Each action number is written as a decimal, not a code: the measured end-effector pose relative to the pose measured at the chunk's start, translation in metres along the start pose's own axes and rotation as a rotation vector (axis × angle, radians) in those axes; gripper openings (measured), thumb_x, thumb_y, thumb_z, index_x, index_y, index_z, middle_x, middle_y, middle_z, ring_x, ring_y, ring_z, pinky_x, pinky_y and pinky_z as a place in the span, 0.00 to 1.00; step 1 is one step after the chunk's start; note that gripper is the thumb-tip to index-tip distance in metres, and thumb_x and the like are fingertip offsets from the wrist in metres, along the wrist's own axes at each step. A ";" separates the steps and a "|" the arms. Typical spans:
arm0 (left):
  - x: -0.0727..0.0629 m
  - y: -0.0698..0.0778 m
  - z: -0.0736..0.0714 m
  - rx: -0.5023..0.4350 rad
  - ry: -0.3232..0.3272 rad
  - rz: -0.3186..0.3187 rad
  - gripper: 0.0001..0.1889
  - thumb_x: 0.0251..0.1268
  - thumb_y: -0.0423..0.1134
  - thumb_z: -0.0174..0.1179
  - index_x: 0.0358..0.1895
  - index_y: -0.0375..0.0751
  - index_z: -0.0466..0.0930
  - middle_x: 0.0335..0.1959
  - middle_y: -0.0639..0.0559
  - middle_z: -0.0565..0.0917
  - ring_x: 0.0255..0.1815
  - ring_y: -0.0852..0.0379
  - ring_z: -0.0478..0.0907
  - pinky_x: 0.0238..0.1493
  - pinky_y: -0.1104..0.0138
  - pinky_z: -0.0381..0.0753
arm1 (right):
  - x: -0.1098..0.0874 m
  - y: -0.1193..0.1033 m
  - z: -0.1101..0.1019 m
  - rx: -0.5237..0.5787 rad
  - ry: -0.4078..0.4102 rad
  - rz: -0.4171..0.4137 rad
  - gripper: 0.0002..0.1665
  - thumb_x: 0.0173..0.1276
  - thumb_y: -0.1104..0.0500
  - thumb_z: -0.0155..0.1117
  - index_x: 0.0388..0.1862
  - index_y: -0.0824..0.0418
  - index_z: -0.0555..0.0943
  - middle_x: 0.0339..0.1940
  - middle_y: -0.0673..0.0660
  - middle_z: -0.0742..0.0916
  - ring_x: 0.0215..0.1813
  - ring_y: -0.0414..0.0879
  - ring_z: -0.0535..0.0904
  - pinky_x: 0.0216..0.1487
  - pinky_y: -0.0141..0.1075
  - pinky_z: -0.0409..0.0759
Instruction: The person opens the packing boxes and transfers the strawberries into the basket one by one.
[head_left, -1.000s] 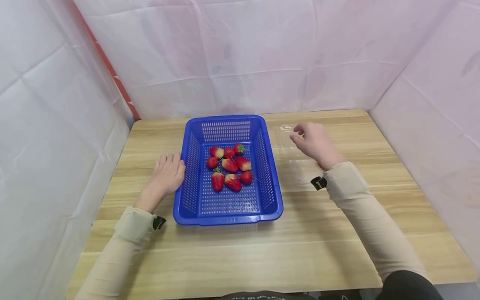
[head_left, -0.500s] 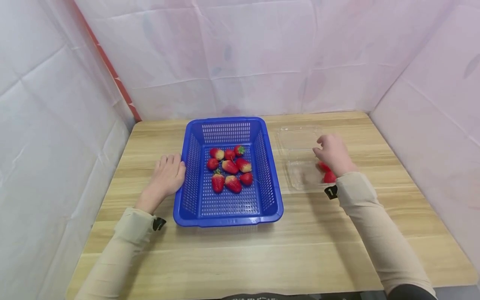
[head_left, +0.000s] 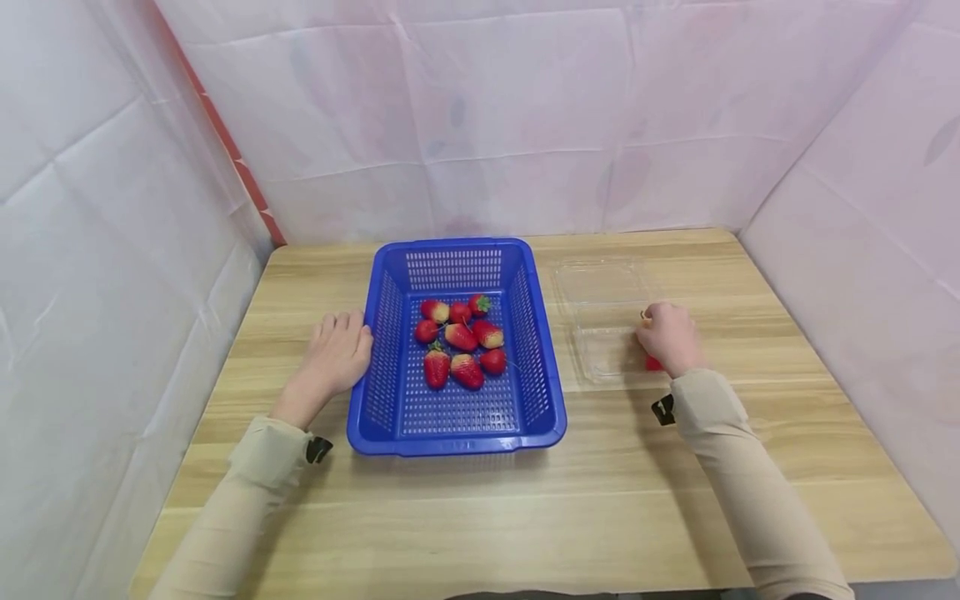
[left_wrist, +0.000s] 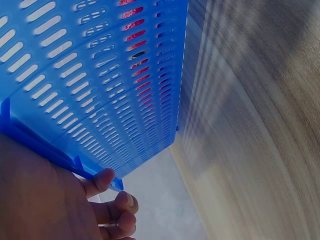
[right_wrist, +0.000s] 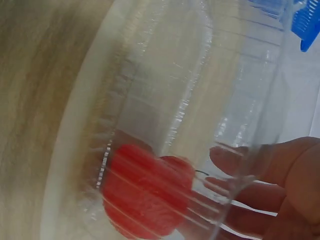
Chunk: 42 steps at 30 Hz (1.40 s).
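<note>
A blue slotted plastic basket [head_left: 457, 444] holds several strawberries [head_left: 467, 372] and a few round cherries [head_left: 492, 361] with thin stems. My left hand [head_left: 333, 354] rests along its left rim with the thumb side against it; the left wrist view shows the fingers loosely bent beside the rim. At the right, my right hand [head_left: 671, 337] reaches into a clear plastic container [head_left: 600, 362]. A large red strawberry [right_wrist: 142, 195] lies in the container, with a smaller red fruit and its thin stem close behind. My right thumb and fingers stand apart around that stem, partly seen through the plastic.
The container's clear lid part [head_left: 600, 279] lies folded back behind it. Both stand on a wood-grain table [head_left: 450, 533], with pale cloth hangings [head_left: 525, 167] rising at the back and sides.
My right hand has moved right and toward me, from over the container's lid part down to the red fruit in the container. The left hand has stayed at the basket rim.
</note>
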<state>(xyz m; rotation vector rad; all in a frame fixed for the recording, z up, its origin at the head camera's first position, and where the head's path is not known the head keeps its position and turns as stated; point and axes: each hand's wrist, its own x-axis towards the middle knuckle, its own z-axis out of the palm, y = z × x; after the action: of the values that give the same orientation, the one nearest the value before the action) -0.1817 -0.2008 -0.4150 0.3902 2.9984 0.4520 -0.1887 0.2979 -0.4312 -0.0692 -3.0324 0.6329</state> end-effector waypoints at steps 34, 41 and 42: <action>0.002 0.000 0.001 -0.016 0.005 0.006 0.18 0.79 0.45 0.27 0.47 0.37 0.64 0.41 0.40 0.70 0.43 0.41 0.61 0.46 0.51 0.59 | -0.008 0.001 0.018 0.173 -0.016 0.105 0.05 0.60 0.66 0.68 0.34 0.67 0.81 0.26 0.61 0.84 0.14 0.46 0.76 0.17 0.39 0.74; 0.001 -0.001 0.002 -0.010 0.002 0.004 0.17 0.79 0.45 0.28 0.47 0.37 0.64 0.41 0.40 0.70 0.43 0.41 0.61 0.46 0.50 0.59 | -0.009 0.000 0.017 0.150 -0.001 0.081 0.13 0.55 0.69 0.65 0.41 0.68 0.83 0.34 0.65 0.84 0.26 0.53 0.80 0.25 0.41 0.74; 0.001 -0.001 0.002 -0.006 0.003 0.003 0.17 0.79 0.45 0.28 0.47 0.37 0.64 0.41 0.40 0.70 0.43 0.41 0.61 0.46 0.50 0.59 | -0.008 0.000 0.017 0.142 -0.001 0.078 0.13 0.55 0.68 0.66 0.41 0.68 0.84 0.34 0.65 0.85 0.29 0.55 0.80 0.27 0.41 0.74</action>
<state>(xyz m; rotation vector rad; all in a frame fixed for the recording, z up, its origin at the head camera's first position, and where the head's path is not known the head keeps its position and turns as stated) -0.1829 -0.2009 -0.4174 0.3943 2.9994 0.4629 -0.1811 0.2904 -0.4470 -0.1835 -2.9874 0.8522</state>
